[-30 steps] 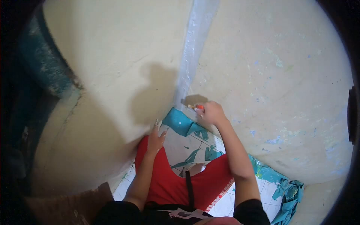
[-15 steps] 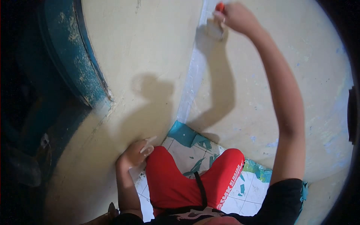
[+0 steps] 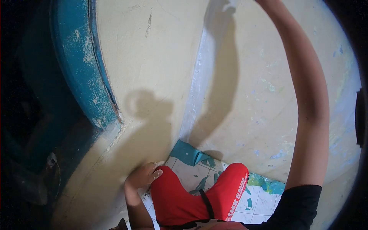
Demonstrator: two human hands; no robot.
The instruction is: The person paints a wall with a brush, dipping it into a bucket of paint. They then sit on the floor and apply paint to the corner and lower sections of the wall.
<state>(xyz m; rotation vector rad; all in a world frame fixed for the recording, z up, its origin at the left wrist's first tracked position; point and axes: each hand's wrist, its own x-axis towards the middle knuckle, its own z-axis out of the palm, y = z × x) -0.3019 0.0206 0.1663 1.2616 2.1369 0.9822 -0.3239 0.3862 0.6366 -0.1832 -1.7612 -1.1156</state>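
Note:
My left hand [image 3: 143,175] is beside my left knee, close to the beige wall, its thumb and a finger apart and smeared white. I see no object in it. My right arm [image 3: 306,84] reaches up along the wall, and the hand itself lies beyond the top edge of the view. A small pale tip [image 3: 230,5] shows at the top, by the arm's shadow; I cannot make out what it belongs to. Below it, a whitish strip [image 3: 193,88] of smooth, shiny coating runs down the corner between the two walls.
A teal frame [image 3: 76,57] with flaking paint curves along the left. Teal sheeting [image 3: 186,152] lies at the foot of the corner, with torn scraps on the white floor tiles [image 3: 184,170]. My red-trousered knees [image 3: 174,191] are close to the walls.
My right hand, seen earlier gripping an orange-handled tool against the corner, has gone up out of view. The camera has tilted upward slightly. My left hand stays by the knee.

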